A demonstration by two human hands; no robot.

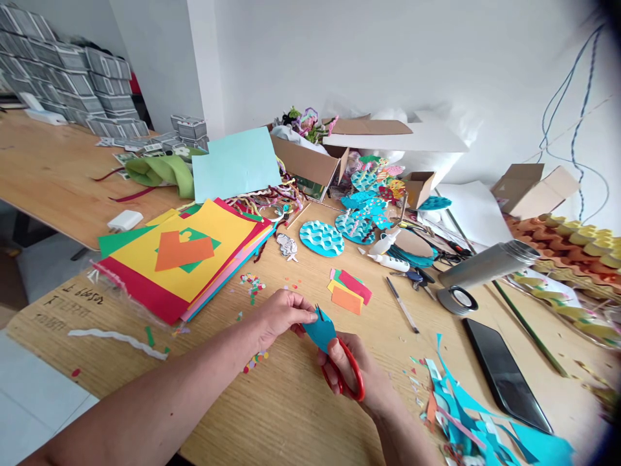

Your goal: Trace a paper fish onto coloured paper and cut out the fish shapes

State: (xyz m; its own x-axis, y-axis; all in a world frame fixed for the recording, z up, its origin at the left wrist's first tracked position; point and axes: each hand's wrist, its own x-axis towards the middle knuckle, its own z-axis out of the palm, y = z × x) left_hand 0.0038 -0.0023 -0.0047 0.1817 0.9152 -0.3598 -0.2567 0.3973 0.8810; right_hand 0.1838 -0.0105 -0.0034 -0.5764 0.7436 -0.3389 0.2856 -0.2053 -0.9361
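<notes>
Between my two hands is a small piece of blue paper. My left hand pinches its left edge between thumb and fingers. A pair of red-handled scissors sits in my right hand, with fingers wrapped round the handles. The dark blade tips show at the top of the blue paper; the rest of the blades is hidden by it. Just beyond my hands lie small coloured paper rectangles. Round confetti bits are scattered beside my left wrist.
A stack of coloured paper sheets lies at left. Blue wavy-patterned ovals, a glue bottle and a pen are farther back. At right are a metal flask, a phone, blue paper scraps and egg trays.
</notes>
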